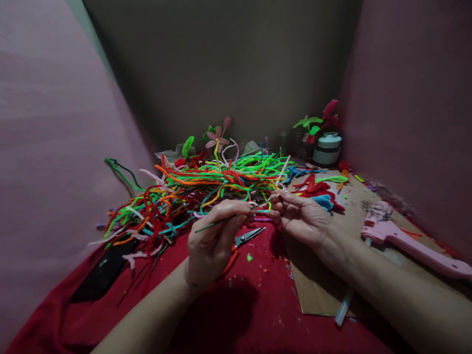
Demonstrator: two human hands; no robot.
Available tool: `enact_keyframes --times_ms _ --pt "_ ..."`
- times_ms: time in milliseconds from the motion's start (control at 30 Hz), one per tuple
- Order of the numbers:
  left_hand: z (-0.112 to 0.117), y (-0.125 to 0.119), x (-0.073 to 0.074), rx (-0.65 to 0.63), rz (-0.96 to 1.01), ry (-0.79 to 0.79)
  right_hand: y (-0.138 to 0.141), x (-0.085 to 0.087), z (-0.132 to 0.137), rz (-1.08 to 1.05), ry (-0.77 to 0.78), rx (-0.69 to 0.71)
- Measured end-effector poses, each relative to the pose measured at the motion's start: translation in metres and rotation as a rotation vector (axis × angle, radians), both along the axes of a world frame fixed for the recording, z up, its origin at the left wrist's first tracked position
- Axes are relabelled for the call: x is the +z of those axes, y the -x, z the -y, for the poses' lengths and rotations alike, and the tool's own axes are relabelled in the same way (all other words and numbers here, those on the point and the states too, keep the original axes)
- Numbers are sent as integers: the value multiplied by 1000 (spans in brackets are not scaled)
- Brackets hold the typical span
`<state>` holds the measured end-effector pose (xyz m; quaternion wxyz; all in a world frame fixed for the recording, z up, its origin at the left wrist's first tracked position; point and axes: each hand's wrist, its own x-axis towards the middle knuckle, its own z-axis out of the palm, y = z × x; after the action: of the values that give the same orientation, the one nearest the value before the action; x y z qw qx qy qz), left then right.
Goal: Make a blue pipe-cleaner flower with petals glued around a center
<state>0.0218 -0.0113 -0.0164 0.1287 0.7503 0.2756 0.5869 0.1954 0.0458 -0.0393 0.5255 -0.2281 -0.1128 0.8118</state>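
Note:
Between my two hands runs a thin dark green stem wire (217,225). My left hand (216,236) is closed round it, with the wire's near end sticking out to the left. At the far end, the fingertips of my right hand (300,216) pinch the wire, palm turned up; a bit of yellow shows beside those fingertips, too small to name. Below the left hand, partly hidden by it, scissors (245,239) with orange handles lie on the red cloth (228,314). A large heap of colourful pipe cleaners (221,177) spreads just behind both hands.
A pink glue gun (413,246) with a clear glue stick (344,307) rests on a cardboard sheet (313,295) at right. Red fuzzy petals (313,187), a pale lidded jar (328,147) and a pink flower (217,137) stand farther back. A black phone-like slab (103,273) lies left.

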Motion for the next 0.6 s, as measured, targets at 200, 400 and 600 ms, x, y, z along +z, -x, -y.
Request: enact_keyframes --times_ms 200,400,600 --pt "-1 5 -2 -73 -165 -122 -4 -4 -3 -45 -104 33" --pt "0 9 -1 -66 -429 -270 -4 4 -2 -51 -123 -20" --pt "-6 14 -9 -154 -597 -368 -5 4 -2 -81 -91 -23"
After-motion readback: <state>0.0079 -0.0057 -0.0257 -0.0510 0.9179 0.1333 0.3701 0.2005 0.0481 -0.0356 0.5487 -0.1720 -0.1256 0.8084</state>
